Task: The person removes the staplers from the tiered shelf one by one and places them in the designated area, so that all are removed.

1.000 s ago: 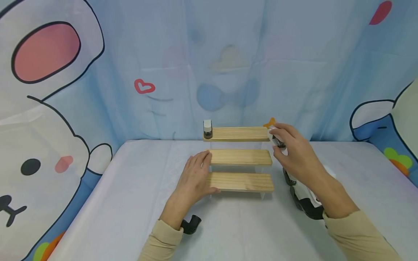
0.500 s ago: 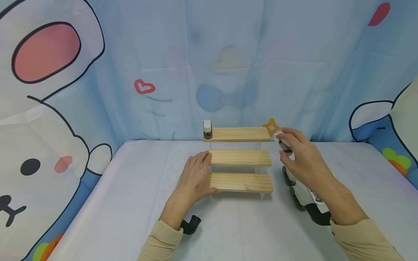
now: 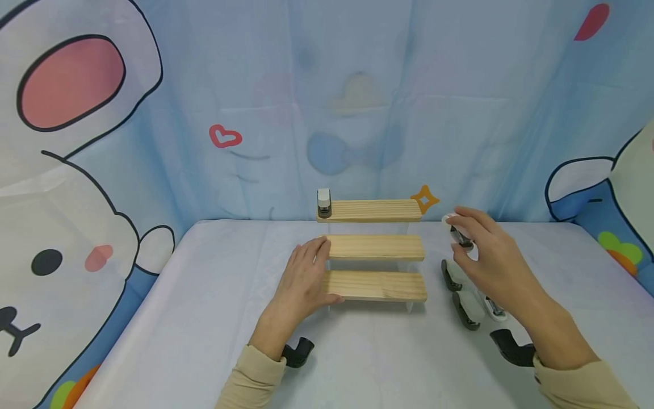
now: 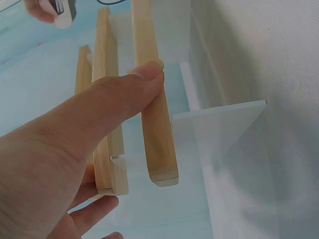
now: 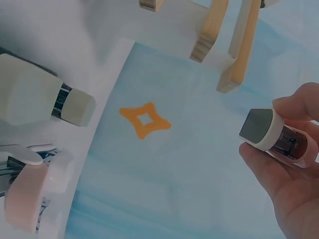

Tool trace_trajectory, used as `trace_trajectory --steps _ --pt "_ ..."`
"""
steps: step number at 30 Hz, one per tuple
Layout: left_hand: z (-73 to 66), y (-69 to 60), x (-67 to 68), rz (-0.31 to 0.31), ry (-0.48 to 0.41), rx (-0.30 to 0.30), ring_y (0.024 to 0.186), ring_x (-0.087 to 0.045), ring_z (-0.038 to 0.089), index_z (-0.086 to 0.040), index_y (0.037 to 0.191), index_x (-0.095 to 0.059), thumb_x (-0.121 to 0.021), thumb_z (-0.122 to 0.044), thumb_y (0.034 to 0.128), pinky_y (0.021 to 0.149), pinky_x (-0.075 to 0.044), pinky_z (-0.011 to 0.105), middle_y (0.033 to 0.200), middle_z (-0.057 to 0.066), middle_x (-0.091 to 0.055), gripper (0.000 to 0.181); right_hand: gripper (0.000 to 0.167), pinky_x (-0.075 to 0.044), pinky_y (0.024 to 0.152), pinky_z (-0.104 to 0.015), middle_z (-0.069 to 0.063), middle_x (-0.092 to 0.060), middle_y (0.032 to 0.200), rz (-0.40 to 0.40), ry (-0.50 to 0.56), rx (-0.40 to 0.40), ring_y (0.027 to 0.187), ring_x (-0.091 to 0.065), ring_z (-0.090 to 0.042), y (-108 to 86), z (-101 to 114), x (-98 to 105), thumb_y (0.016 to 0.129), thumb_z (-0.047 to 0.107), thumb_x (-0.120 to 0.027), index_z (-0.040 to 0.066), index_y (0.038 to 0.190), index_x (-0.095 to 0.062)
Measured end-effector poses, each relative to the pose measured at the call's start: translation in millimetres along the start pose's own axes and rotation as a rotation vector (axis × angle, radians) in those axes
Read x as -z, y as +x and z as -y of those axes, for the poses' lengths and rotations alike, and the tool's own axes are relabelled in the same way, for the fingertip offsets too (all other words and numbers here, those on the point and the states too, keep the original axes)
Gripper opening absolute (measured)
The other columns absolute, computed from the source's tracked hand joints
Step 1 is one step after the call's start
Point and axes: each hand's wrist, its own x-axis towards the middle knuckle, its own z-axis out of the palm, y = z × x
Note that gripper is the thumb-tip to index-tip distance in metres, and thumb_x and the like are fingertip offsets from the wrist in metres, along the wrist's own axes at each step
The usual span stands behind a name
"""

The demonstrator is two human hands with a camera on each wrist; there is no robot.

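Note:
My left hand grips the left end of a three-tier wooden display stand. In the left wrist view its thumb presses the lowest plank's edge, and its fingers reach behind the middle plank. To the stand's right, my right hand pinches a small white stapler above the table. The right wrist view shows this stapler between thumb and fingers, its dark grey end outward. Another small white-and-black stapler stands at the top tier's left end.
Right of the stand, two grey-and-black staplers lie on the white-covered table, beside a smaller white stapler partly hidden by my right forearm. Behind hangs a blue cartoon curtain. Clear supports hold the planks.
My right hand has moved right and slightly down, away from the top tier, carrying the white stapler. More of the staplers on the table now shows. My left hand has stayed put.

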Motion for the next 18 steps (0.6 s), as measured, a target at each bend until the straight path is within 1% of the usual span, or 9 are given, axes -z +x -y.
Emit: trace_trajectory --steps 13,14,16,17,18 --pt "0.4 0.0 -0.3 0.004 -0.005 -0.001 0.140 -0.042 0.029 -0.001 0.147 -0.040 -0.092 -0.046 0.0637 0.120 -0.032 0.049 0.152 0.011 -0.041 0.107 0.051 -0.052 0.077 -0.058 -0.025 -0.052 0.138 -0.004 -0.020 -0.058 0.112 -0.057 -0.043 -22.2 -8.9 4.3 0.076 -0.010 -0.072 -0.004 0.125 -0.060" --pt "0.4 0.0 -0.2 0.003 -0.004 -0.001 0.140 -0.042 0.029 -0.001 0.146 -0.040 -0.092 -0.046 0.0636 0.120 -0.032 0.049 0.152 0.011 -0.041 0.108 0.050 -0.052 0.078 -0.055 -0.024 -0.052 0.138 -0.002 -0.022 -0.062 0.113 -0.057 -0.043 -23.9 -9.7 4.3 0.077 -0.010 -0.072 -0.004 0.125 -0.060" --pt "0.4 0.0 -0.2 0.004 -0.006 -0.001 0.140 -0.042 0.029 -0.001 0.146 -0.040 -0.092 -0.046 0.0634 0.120 -0.032 0.049 0.152 0.011 -0.041 0.108 0.050 -0.055 0.078 -0.042 -0.024 -0.053 0.137 -0.004 -0.021 -0.062 0.111 -0.058 -0.042 -27.1 -11.7 4.7 0.076 -0.009 -0.072 -0.004 0.125 -0.061" --pt "0.3 0.1 -0.2 0.006 -0.006 0.000 0.140 -0.042 0.029 -0.001 0.146 -0.040 -0.092 -0.046 0.0634 0.120 -0.032 0.049 0.152 0.011 -0.041 0.108 0.050 -0.055 0.078 -0.033 -0.024 -0.053 0.138 -0.005 -0.018 -0.065 0.110 -0.059 -0.041 -28.7 -12.8 5.0 0.076 -0.009 -0.072 -0.004 0.125 -0.061" --pt "0.3 0.2 -0.2 0.008 -0.008 0.001 0.140 -0.041 0.029 -0.001 0.147 -0.040 -0.092 -0.046 0.0635 0.120 -0.032 0.049 0.152 0.011 -0.041 0.108 0.051 -0.052 0.077 -0.023 -0.023 -0.053 0.138 -0.010 -0.016 -0.066 0.108 -0.060 -0.040 -30.4 -13.7 5.3 0.076 -0.008 -0.073 -0.004 0.125 -0.061"
